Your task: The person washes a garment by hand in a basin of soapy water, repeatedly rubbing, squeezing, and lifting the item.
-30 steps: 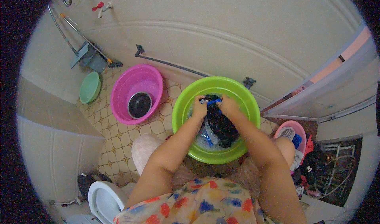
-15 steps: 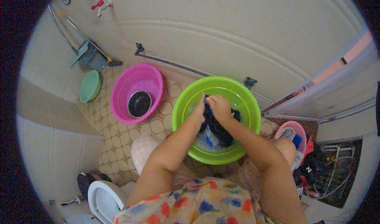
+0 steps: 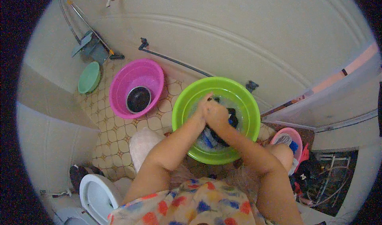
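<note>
A large lime-green basin [image 3: 255,117] stands in front of me with sudsy water and wet clothes inside. The dark garment [image 3: 233,121] lies partly in the suds, with a blue piece of cloth [image 3: 207,140] beside it at the near side. Over the middle of the basin, my left hand [image 3: 202,109] and my right hand [image 3: 217,112] are closed and pressed against each other. Dark cloth shows at their far edge and below them, so both appear to grip the dark garment. Most of the part in their grasp is hidden by the fingers.
Left of the green basin sits a pink basin [image 3: 115,99] holding a round, dark-centred pan [image 3: 139,99]. Farther left are a small green basin [image 3: 89,77], a dustpan [image 3: 94,50] and a toilet [image 3: 99,193]. A pink tub of clothes [image 3: 299,139] is at right. A pipe [image 3: 175,62] runs along the wall.
My hands have come tighter together, and less dark cloth shows between them. The dark garment in the water has shifted, uncovering more blue. The whole view has tilted slightly.
</note>
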`<state>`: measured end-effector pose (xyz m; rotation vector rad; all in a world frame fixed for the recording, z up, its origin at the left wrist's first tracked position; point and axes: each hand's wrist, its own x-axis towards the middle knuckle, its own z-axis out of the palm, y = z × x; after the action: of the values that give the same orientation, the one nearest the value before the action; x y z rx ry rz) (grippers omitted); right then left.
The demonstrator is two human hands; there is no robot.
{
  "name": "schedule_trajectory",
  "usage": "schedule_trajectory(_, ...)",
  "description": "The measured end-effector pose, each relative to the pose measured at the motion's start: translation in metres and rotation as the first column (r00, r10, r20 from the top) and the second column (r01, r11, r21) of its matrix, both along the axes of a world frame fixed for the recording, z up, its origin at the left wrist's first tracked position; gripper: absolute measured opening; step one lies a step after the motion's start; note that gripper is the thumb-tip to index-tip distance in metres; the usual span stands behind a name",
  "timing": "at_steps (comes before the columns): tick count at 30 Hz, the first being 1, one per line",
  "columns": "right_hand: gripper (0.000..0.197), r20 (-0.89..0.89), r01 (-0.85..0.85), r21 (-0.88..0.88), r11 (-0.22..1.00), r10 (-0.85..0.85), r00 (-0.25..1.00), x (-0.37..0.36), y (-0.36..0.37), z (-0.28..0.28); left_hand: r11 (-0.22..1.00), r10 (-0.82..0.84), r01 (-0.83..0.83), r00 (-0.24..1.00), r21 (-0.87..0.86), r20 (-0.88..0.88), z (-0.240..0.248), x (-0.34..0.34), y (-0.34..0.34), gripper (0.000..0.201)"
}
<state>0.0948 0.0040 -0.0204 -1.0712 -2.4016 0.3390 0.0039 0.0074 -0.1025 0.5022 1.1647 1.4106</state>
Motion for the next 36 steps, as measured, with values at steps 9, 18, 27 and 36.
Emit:
schedule_trajectory(9, 0.027, -0.058, 0.147, -0.067, 0.987, -0.151, 0.987, 0.032, 0.042, -0.012, 0.993, -0.001, 0.056, 0.884, -0.102, 0.468, 0.062, 0.058, -0.009, 0.021)
schedule_trajectory(18, 0.027, -0.128, 0.11, -0.271, 0.956, -0.149, 0.981, 0.023, 0.011, 0.0, 0.997, -0.003, 0.035, 0.908, -0.068, 0.419, 0.059, 0.038, -0.012, 0.022)
schedule_trajectory(27, 0.034, -0.236, -0.009, -0.658, 0.753, -0.194, 0.952, 0.042, 0.055, -0.075, 0.973, -0.026, 0.055, 0.991, -0.224, 0.13, 0.076, 0.022, -0.012, 0.027)
schedule_trajectory(36, 0.03, -0.219, -0.229, -0.969, 0.088, 0.113, 0.969, 0.037, 0.015, 0.0, 0.976, -0.078, 0.068, 0.996, -0.206, -0.041, 0.098, -0.004, -0.02, 0.041)
